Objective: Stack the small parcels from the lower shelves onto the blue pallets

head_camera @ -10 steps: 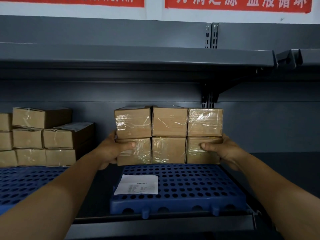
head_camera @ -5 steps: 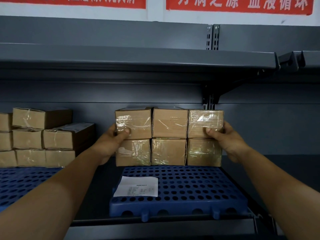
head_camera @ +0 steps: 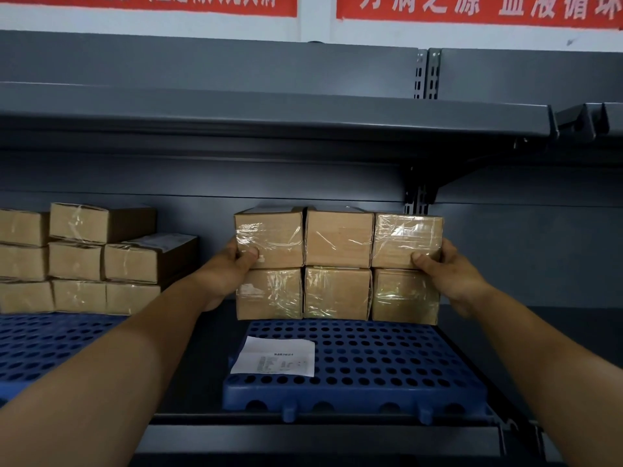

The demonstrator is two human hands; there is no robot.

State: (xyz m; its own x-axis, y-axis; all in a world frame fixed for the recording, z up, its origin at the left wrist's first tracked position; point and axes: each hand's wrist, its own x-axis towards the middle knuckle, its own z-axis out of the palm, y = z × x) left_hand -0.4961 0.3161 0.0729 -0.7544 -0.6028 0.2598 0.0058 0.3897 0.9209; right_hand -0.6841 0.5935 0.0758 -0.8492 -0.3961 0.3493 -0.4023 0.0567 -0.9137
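Note:
Small brown parcels wrapped in clear tape stand in two rows of three at the back of a blue perforated pallet (head_camera: 387, 358). My left hand (head_camera: 229, 271) presses the left end of the top row of parcels (head_camera: 338, 239), thumb on the front of the left box. My right hand (head_camera: 445, 271) clamps the right end of that same row, thumb on the right box's lower front. The bottom row (head_camera: 337, 293) rests on the pallet beneath.
A white printed sheet (head_camera: 274, 360) lies on the pallet's front left. A second blue pallet (head_camera: 43, 345) at the left carries a stack of similar parcels (head_camera: 81, 261). A dark grey shelf (head_camera: 269, 119) overhangs close above, with a slotted upright (head_camera: 418, 197) behind.
Both hands rose from the ends of the bottom row to the ends of the top row. The parcels have not visibly shifted.

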